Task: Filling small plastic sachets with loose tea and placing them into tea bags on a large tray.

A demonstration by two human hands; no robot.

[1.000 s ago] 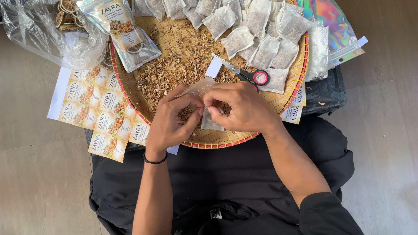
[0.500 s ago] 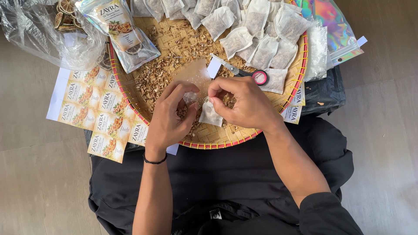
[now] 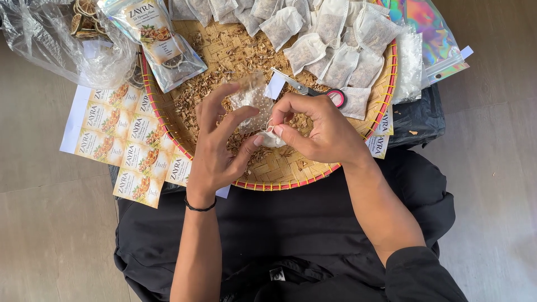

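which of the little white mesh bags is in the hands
The small mesh bag over the middle of the woven tray, pinched between the left hand and right hand; the other bags lie untouched along the far rim.

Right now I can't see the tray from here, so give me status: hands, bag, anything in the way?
Left hand and right hand both pinching small mesh tea bag above woven tray. Scissors just behind, not touching. Filled bags heaped at far rim.
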